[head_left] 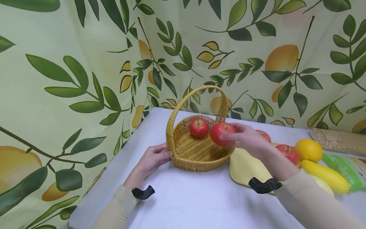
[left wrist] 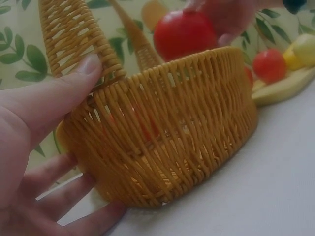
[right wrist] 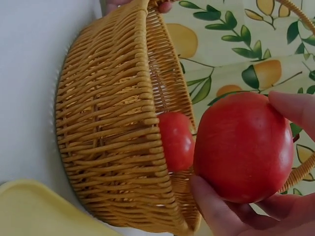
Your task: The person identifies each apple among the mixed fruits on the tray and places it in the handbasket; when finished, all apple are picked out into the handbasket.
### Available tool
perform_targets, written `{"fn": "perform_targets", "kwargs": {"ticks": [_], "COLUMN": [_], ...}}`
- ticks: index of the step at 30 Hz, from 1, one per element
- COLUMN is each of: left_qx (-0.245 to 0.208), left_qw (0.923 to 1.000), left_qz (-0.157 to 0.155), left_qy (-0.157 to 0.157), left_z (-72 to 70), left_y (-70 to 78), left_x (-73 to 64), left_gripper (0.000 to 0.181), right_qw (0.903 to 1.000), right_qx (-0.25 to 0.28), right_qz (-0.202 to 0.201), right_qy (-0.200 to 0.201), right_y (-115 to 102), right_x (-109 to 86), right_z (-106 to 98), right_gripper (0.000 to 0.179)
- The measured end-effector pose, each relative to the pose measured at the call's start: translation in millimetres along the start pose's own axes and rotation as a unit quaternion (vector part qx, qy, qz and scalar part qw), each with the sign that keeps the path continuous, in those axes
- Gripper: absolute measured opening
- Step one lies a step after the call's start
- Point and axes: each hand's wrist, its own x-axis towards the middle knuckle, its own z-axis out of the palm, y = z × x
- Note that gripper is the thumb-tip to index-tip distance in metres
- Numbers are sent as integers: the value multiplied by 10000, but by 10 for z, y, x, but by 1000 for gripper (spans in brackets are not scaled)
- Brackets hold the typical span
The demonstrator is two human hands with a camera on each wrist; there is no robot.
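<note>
My right hand (head_left: pixel 247 136) holds a red apple (head_left: pixel 221 133) over the right side of a wicker basket (head_left: pixel 197 166), thumb and fingers round the fruit. In the right wrist view this apple (right wrist: pixel 243 147) hangs just beyond the basket's rim. Inside the basket, towards the back, lies another red apple (head_left: pixel 199 128). My left hand (head_left: pixel 154 159) grips the basket's left side at the foot of its tall handle (head_left: pixel 171 124). Seen from the left wrist, the thumb (left wrist: pixel 74 81) lies at the rim while the other fingers spread along the outer wall.
Right of the basket lies a flat yellow board (head_left: pixel 243 165). Beyond it are more red apples (head_left: pixel 288 153), an orange (head_left: pixel 308 150), a long yellow fruit or vegetable (head_left: pixel 326 176) and a green packet (head_left: pixel 344 170). Leaf-patterned cloth (head_left: pixel 183 57) hangs behind the white table (head_left: pixel 183 197).
</note>
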Motion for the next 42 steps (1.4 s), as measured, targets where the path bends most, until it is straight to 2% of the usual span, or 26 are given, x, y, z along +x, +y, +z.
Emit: {"fn": "perform_targets", "kwargs": {"ticks": [11,20,31,36,39,42], "left_qx": [-8,23,10,6,-1,-2], "left_qw": [9999,9999,10000,10000,10000,10000], "left_qz": [70,86,37,-6,3,4], "left_qy": [-105,-121,40,93,75,70], "left_z": [-1,5,-9,-8,-7,-9], "left_y": [0,4,0,2,4,5], "left_x": [-9,7,-7,-2,2,0], "left_gripper": [55,49,40,40,41,41], "right_qw": [9992,9979,9954,9894,9838,9812], "right_qx": [-185,-345,-586,-976,-1387,-1552], "right_qz": [-276,-189,35,-93,-222,-227], "right_qy": [-235,-514,-752,-1067,-1112,-1121], "right_y": [-78,-117,-88,-98,-119,-140], "right_x": [140,217,303,360,381,405], "right_z": [85,74,170,178,172,181], "right_gripper": [87,86,90,85,85,87]}}
